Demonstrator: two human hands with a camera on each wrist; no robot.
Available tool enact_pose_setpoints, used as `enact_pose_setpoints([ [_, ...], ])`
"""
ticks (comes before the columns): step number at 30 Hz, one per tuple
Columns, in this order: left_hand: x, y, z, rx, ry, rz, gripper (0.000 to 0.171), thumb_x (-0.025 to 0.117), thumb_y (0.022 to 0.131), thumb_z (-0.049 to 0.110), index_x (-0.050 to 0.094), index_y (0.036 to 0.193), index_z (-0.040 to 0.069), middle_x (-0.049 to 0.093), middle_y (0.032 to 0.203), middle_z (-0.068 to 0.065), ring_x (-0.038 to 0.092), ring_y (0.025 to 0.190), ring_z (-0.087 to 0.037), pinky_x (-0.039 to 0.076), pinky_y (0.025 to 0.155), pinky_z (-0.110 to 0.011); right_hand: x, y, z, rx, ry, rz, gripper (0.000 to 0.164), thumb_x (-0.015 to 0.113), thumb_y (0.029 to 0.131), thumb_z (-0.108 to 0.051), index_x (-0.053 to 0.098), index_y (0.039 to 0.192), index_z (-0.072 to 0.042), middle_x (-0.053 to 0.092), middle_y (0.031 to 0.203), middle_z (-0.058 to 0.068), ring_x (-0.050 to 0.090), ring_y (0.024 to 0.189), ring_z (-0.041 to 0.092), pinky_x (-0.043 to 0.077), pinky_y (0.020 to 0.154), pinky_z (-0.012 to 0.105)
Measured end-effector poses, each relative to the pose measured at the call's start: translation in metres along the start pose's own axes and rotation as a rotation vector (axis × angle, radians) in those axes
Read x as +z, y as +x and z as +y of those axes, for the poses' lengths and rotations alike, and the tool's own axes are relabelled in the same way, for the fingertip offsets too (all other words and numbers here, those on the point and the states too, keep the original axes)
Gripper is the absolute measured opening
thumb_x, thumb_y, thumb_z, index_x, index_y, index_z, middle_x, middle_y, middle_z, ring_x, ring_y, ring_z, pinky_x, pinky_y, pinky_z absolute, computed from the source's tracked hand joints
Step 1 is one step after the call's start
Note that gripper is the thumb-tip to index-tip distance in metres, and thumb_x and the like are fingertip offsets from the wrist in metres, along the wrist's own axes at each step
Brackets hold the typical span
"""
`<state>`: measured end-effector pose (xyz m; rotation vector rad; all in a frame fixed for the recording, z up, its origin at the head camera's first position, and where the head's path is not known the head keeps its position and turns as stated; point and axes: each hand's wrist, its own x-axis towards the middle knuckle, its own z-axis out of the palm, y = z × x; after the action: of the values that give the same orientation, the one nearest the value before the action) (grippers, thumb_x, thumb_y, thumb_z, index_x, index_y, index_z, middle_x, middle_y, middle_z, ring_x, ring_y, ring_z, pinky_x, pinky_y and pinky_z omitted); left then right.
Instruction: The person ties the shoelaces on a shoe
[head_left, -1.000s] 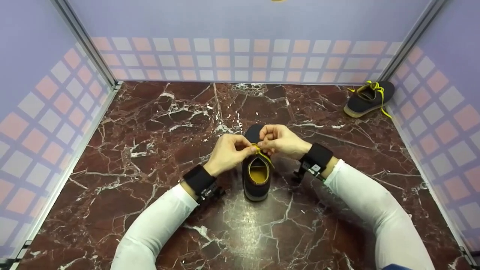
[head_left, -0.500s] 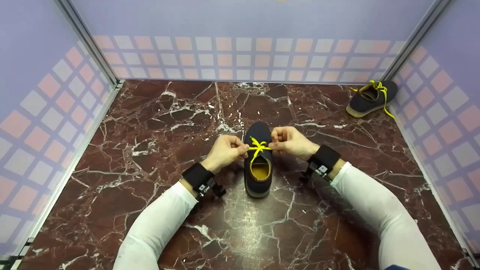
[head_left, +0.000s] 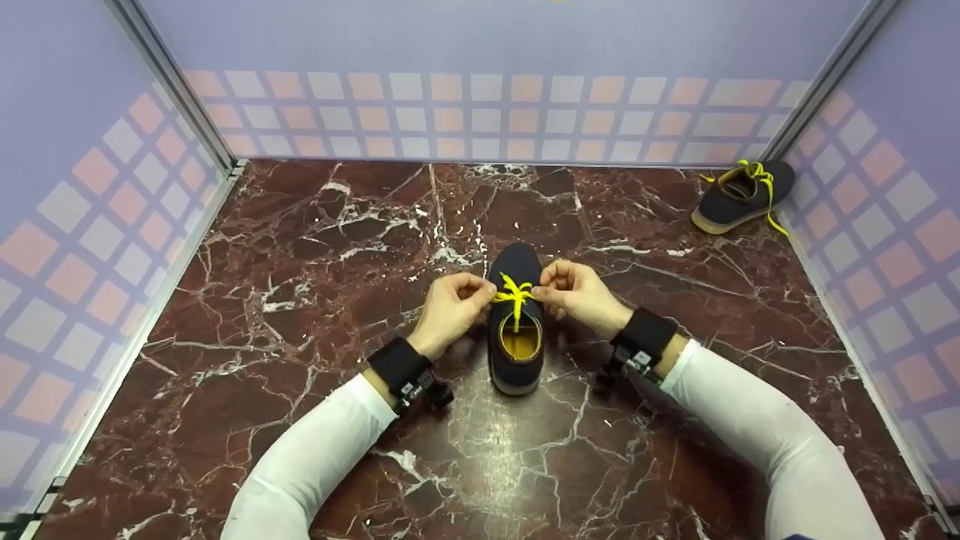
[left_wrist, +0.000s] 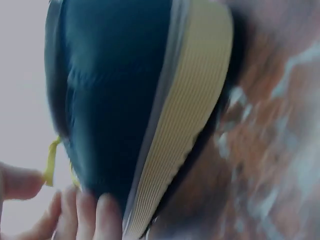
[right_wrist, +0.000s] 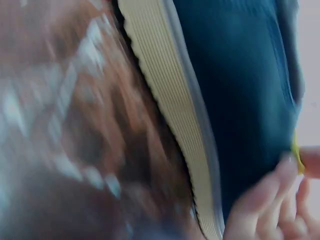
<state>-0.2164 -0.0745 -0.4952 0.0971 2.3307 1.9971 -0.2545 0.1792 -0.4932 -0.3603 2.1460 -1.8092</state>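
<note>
A dark lace-up shoe [head_left: 515,259] stands on the floor in the head view, toe pointing away, its yellow lining showing in the opening. Across its front a yellow shoelace [head_left: 515,292] forms a bow shape, with one strand hanging toward the opening. From the left side my left hand [head_left: 452,306] pinches the lace between thumb and fingers; my right hand [head_left: 581,295] pinches it on the opposite side. Up close in the left wrist view, the thumb tip meets the yellow lace [left_wrist: 51,162] beside the shoe's upper. The right wrist view shows the lace [right_wrist: 298,155] between thumb and fingers.
A second dark shoe [head_left: 742,196] with loose yellow laces sits in the far right corner, near the wall. Reddish-brown marbled flooring [head_left: 337,240] spreads around, enclosed by lilac panels [head_left: 480,45] with pink and white squares along the bottom.
My hands were close together over the lace a second ago, then moved apart to either side, drawing it into a bow. Since then the right hand has shifted slightly inward and nearer.
</note>
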Motion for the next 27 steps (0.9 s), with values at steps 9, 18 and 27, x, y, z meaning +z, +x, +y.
enact_pose_setpoints([
  [9,0.028,0.001,-0.007,-0.095,0.035,0.043,0.059,0.057,0.116,0.030,0.052,0.161,-0.008,0.057,0.166,-0.029,0.058,0.155,-0.040,0.048,0.130,-0.047,0.032,-0.020,-0.003,0.090,-0.038,0.226,0.062,0.072,0.105,-0.018,0.049,0.159,0.002,0.059,0.157,0.026,0.067,0.127,0.029,0.060,0.091,0.032],
  [18,0.046,0.035,-0.080,-0.097,0.034,-0.026,0.087,0.057,0.114,0.050,0.024,0.177,0.000,0.022,0.188,-0.020,0.020,0.177,-0.029,0.021,0.145,-0.046,0.066,-0.027,-0.011,0.132,0.287,0.164,0.080,0.055,0.114,-0.021,0.013,0.178,0.003,0.026,0.185,0.023,0.026,0.174,0.034,0.022,0.144,0.047],
  [27,0.037,0.015,-0.026,-0.188,-0.023,0.026,0.083,0.052,0.117,0.047,0.022,0.177,-0.003,0.019,0.188,-0.023,0.016,0.178,-0.034,0.016,0.146,-0.048,0.077,-0.009,-0.018,0.247,0.272,0.215,0.087,0.049,0.117,-0.039,0.002,0.179,0.000,0.000,0.191,0.016,-0.004,0.180,0.028,0.002,0.147,0.045],
])
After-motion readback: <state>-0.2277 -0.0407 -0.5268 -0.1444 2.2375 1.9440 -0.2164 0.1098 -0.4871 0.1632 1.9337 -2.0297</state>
